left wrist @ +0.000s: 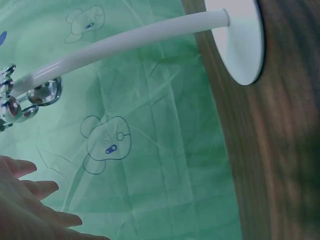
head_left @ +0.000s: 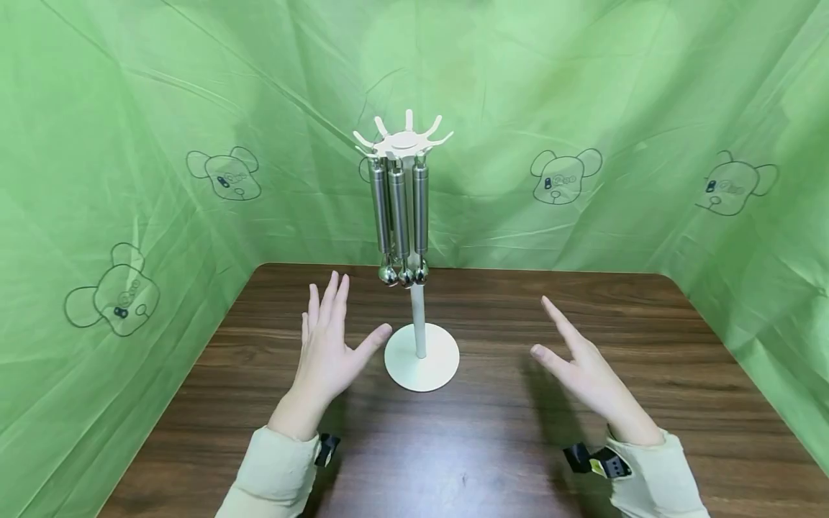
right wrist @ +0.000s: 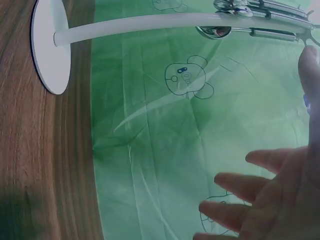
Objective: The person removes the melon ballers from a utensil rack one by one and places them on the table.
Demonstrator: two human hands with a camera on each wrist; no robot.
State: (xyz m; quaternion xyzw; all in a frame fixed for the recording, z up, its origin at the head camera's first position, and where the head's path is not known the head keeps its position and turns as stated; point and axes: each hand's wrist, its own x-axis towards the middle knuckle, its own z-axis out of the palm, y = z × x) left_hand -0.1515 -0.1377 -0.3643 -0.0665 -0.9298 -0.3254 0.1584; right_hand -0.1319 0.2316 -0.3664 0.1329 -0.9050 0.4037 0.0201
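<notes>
A white stand (head_left: 417, 316) rises upright from a round base (head_left: 440, 363), with curved hooks fanned out at its top (head_left: 404, 140). Several steel utensils (head_left: 399, 208) hang from the front and left hooks; they have thick cylindrical handles and small shiny rounded ends, and their exact kind is unclear. To the left of the base, my left hand (head_left: 327, 360) is held with fingers and thumb spread, touching nothing. My right hand (head_left: 586, 370) hovers over the table farther off to the right, fingers extended and thumb apart. Neither hand holds anything. In the right wrist view, spread fingers (right wrist: 240, 187) show.
A dark wood-grain table (head_left: 492, 446) lies under the stand and both hands. Green cloth (head_left: 479, 237) with bear-head drawings surrounds its back and sides. Straps with small black devices sit at both sleeve cuffs (head_left: 285, 453).
</notes>
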